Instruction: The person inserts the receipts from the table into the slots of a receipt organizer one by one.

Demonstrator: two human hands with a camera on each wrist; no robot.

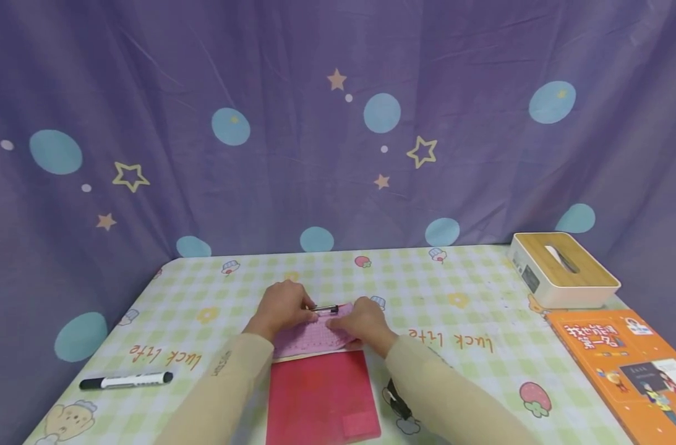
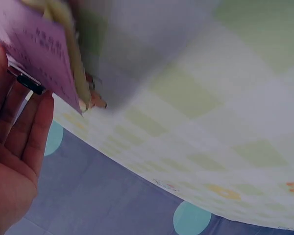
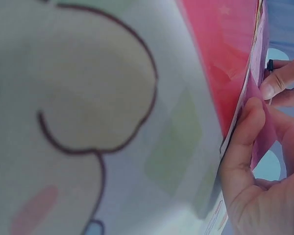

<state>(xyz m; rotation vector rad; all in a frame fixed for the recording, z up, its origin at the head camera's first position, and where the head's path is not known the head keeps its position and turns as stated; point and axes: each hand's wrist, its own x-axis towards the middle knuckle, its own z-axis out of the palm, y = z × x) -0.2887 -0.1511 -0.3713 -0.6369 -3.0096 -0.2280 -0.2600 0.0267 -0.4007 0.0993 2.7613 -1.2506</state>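
Pink printed sheets (image 1: 307, 339) lie against the far part of a red folder (image 1: 321, 395), with pale paper edges showing beneath them. My left hand (image 1: 282, 308) is at their far edge, its thumb and fingers around a black-and-silver clip (image 1: 331, 309). In the left wrist view, the clip (image 2: 29, 83) sits between the thumb and fingers, beside the printed pink page (image 2: 44, 49). My right hand (image 1: 365, 324) pinches the right side of the pink sheets; in the right wrist view a pink sheet (image 3: 264, 139) bends up between its thumb and fingers.
A black-and-white marker (image 1: 127, 381) lies at the left. A small black object (image 1: 397, 400) is partly covered by the right sleeve. At the right are an orange book (image 1: 610, 364) and a tissue box with a wooden top (image 1: 563, 266). A purple curtain (image 1: 293, 185) hangs behind the table.
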